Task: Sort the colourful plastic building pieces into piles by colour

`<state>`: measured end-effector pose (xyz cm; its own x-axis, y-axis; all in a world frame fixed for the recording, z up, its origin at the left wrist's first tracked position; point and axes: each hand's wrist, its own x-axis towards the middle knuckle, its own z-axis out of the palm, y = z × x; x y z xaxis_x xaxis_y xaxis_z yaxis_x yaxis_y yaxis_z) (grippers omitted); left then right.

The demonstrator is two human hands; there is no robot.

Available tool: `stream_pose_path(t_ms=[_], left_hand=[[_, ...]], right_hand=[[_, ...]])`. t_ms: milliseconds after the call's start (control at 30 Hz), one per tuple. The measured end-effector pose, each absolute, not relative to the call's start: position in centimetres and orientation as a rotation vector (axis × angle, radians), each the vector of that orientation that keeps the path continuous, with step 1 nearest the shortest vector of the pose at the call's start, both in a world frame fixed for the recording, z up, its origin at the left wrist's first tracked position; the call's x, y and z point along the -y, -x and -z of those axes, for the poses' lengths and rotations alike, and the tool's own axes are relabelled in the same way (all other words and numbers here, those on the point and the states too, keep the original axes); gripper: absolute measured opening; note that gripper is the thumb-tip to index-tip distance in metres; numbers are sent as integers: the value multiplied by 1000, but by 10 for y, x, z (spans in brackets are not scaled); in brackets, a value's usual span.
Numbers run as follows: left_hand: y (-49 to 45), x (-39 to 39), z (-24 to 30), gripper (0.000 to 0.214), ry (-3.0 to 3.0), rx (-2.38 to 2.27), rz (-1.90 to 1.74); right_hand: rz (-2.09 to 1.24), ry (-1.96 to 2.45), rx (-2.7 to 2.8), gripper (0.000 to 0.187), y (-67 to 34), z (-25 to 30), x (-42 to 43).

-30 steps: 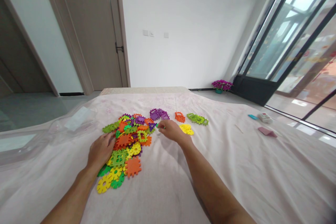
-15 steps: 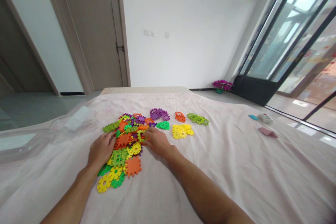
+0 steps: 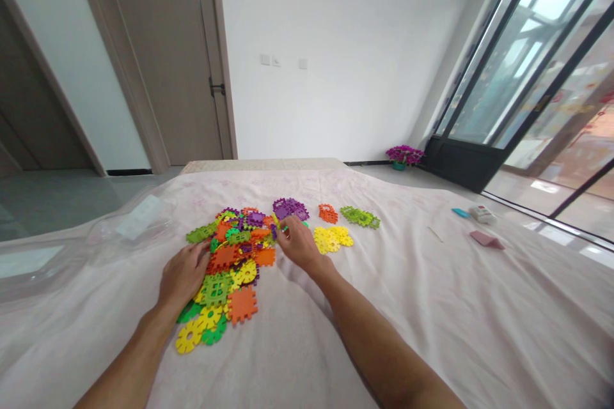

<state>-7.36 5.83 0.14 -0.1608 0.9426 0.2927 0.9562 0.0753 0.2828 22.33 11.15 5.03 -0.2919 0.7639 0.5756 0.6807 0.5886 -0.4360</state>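
A mixed pile of plastic interlocking building pieces (image 3: 225, 258), toothed squares and notched discs in orange, yellow, green and purple, spreads over the cloth. My left hand (image 3: 185, 275) rests against the pile's left side, fingers loosely stretched onto its edge. At the pile's upper right, my right hand (image 3: 298, 241) pinches a yellow-green interlocking piece (image 3: 275, 220), seen nearly edge-on. Behind that hand lie purple pieces (image 3: 290, 208). Green ones are mostly hidden by it. To its right are yellow discs (image 3: 332, 239), orange pieces (image 3: 329, 213) and light green pieces (image 3: 361, 217).
A pink-white cloth (image 3: 393, 307) with folds covers the table. Clear plastic packaging (image 3: 139, 220) lies at the left. Farther right are a thin white stick (image 3: 436, 234), a blue item (image 3: 461, 212), a small white box (image 3: 482, 215) and a pink folded piece (image 3: 487, 239).
My right hand has moved right and slightly away from me, lifting the yellow-green piece off the pile. An orange square it covered now shows. My left hand has stayed put.
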Motion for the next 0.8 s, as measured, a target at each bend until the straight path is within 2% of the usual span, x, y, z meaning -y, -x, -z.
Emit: stream_pose_path(t_ms=[300, 600, 800], left_hand=[[74, -59, 1, 52, 1994, 2265, 638], [78, -62, 4, 54, 2027, 2259, 642], [79, -63, 6, 52, 2025, 2254, 665]], right_hand=[[-258, 1423, 1600, 8, -288, -66, -152], [-420, 1485, 1160, 28, -359, -65, -167], [-477, 1476, 943, 34, -393, -45, -173]])
